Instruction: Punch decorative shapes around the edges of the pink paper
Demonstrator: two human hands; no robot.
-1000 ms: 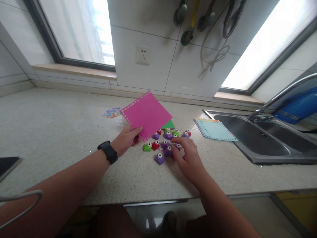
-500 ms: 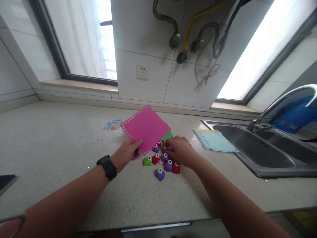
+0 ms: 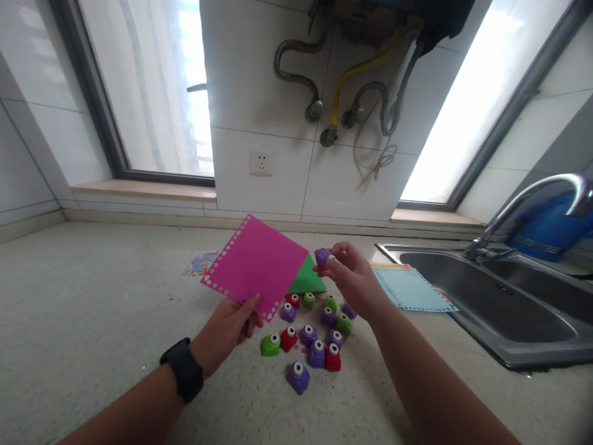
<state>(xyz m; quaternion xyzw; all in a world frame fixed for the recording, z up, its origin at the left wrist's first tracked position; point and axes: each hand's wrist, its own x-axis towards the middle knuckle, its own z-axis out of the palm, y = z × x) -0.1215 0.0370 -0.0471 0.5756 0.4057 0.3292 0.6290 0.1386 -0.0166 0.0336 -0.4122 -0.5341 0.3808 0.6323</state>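
My left hand [image 3: 234, 324] pinches a pink sheet of paper [image 3: 259, 262] near its lower corner, thumb on top. Small punched holes run along two of the sheet's edges. Between the fingers of my right hand [image 3: 349, 272] is a purple craft punch [image 3: 323, 257], raised above the counter just right of the sheet. Below both hands several more craft punches stand on the counter, among them a green one [image 3: 271, 344], a red one [image 3: 332, 356] and a purple one [image 3: 299, 376]. Green paper [image 3: 308, 277] lies partly hidden behind the pink sheet.
On the right, a stack of light blue sheets [image 3: 417, 287] lies beside the steel sink [image 3: 467, 358] with its faucet [image 3: 519, 213]. Colourful paper bits [image 3: 199, 264] are scattered on the counter [image 3: 106, 296] at left. A wall socket [image 3: 260, 163] is behind.
My right hand has lifted a purple craft punch out of the group and brought it up beside the pink sheet. My left hand still holds the sheet. The view has tilted up.
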